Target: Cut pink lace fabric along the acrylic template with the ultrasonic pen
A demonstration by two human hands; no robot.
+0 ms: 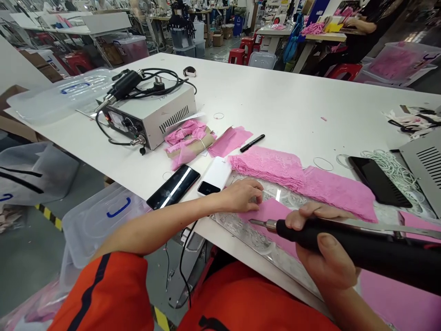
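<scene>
My right hand [327,248] is wrapped round a thick black handheld tool [330,236] with a narrow metal tip and a metal lever along its top. The tip points left, over a flat pink fabric piece [272,209] on a clear, patterned plate [248,232]. At the left end of that piece, my left hand [244,195] has its fingers curled and pressed together on the fabric; the fingertips are partly hidden. Just beyond both hands lie a layered stack of pink lace pieces [268,166] and more pink fabric [339,191].
A dark phone [173,186], a white power bank [215,177] and a black pen [252,143] lie nearby. At the back left stands a grey control box [168,112] with a similar corded tool on top. White elastic loops [392,172] and a black tray [379,181] are right.
</scene>
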